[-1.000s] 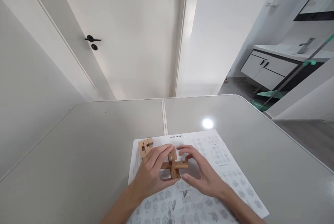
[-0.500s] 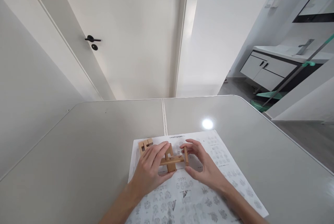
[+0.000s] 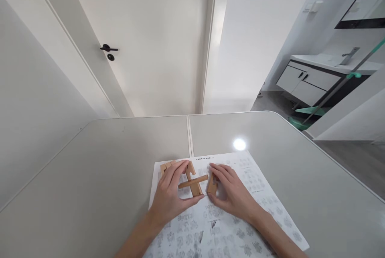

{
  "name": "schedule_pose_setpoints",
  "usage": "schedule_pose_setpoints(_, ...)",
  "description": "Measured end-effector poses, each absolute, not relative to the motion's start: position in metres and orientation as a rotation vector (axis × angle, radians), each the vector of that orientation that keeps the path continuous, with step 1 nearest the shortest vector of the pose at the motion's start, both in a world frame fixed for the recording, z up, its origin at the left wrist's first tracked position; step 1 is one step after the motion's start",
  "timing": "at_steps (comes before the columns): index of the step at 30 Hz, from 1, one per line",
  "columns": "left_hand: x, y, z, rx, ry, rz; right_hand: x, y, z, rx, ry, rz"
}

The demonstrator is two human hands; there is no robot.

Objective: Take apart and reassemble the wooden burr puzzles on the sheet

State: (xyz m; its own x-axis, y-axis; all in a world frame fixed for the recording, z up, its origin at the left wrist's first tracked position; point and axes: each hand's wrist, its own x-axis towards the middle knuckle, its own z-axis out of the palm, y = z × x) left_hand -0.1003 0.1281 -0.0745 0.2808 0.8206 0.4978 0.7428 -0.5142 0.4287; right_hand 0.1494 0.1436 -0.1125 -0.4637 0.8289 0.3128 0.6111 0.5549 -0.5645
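Note:
Between the thumb and fingers of my left hand (image 3: 170, 187) is a flat notched wooden puzzle piece (image 3: 196, 189), held tilted above the paper. A slim wooden bar (image 3: 194, 181) lies crosswise through or over it; its seating is unclear. My right hand (image 3: 228, 187) pinches another wooden puzzle piece (image 3: 212, 185), partly covered by the fingers. The two held pieces are close but apart. Behind my left fingers, more notched wooden pieces (image 3: 167, 165) rest on the printed sheet (image 3: 240, 218), partly hidden.
The sheet with rows of small diagrams lies on a grey table (image 3: 90, 177) with a seam down its middle. Beyond the table's far edge stands a white door (image 3: 156, 41) with a black handle (image 3: 108, 48). A sink cabinet (image 3: 309, 79) is at the right.
The piece in my right hand has turned from edge-on to showing its broad face. The bar now slants up to the right, and the left-hand piece has tilted.

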Motion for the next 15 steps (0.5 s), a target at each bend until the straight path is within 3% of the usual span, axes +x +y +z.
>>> schedule_pose_setpoints(15, -0.092, 0.125, -0.075, 2.524, 1.255, 0.915, 0.142, 0.136, -0.093, -0.741, -1.95, 0.858)
